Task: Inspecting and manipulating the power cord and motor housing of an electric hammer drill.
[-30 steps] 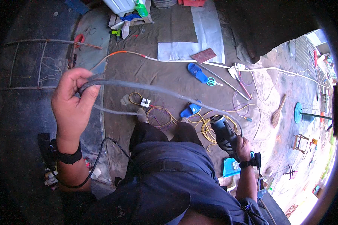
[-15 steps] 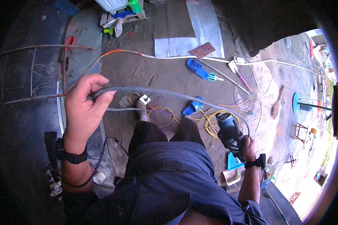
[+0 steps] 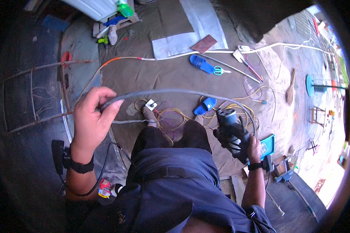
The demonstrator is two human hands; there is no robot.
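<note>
My left hand [image 3: 92, 118] is raised at the left and pinches a thick grey cable [image 3: 175, 92] between thumb and fingers. The cable arcs rightward over the floor and bends down to a black power tool [image 3: 231, 130]. My right hand [image 3: 251, 146] grips that tool at the right, beside my thigh. I stand on a brown floor sheet [image 3: 171, 73], with my feet near a tangle of yellow wire [image 3: 171, 118] and a small white square box [image 3: 151, 104].
Two blue sandals [image 3: 201, 64] [image 3: 205, 105], scissors [image 3: 221, 70], a white hose [image 3: 206, 53], a brown tile [image 3: 203, 43] and a grey sheet [image 3: 171, 44] lie ahead. A bent rebar frame [image 3: 35, 97] stands at the left. A teal box [image 3: 266, 146] lies by my right hand.
My left hand has dropped and moved inward, closing tighter on the grey cable. The right hand with the tool has risen slightly. The view tilted downward.
</note>
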